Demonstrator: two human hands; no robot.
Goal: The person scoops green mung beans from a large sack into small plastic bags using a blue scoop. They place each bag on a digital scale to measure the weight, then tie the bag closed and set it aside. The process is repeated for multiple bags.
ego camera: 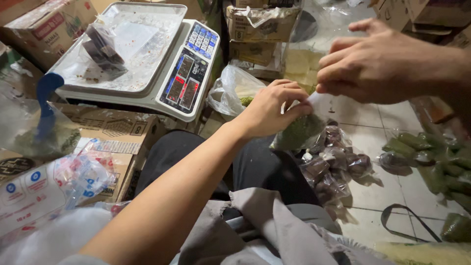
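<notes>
Your left hand [273,109] pinches the neck of a small clear bag of green granules [299,131], fingers closed on the plastic; your right hand [382,64] sits just above it, fingertips drawn together on the bag's top edge, so the bag hangs between both hands over your lap and the tiled floor [373,122]. Below and just right of your left hand lies a heap of small packets with dark contents [333,167]; further right, filled green packets [436,162]; up and left of your left hand stands a digital scale [147,59] with a dark packet on its pan [103,46]. The likely trouble: the plastic looks thin and slick, and only fingertips hold it; if either pinch loosens while the mouth is unsealed, the bag could tip and scatter granules onto the packets beneath; a hard tug might also tear the neck.
</notes>
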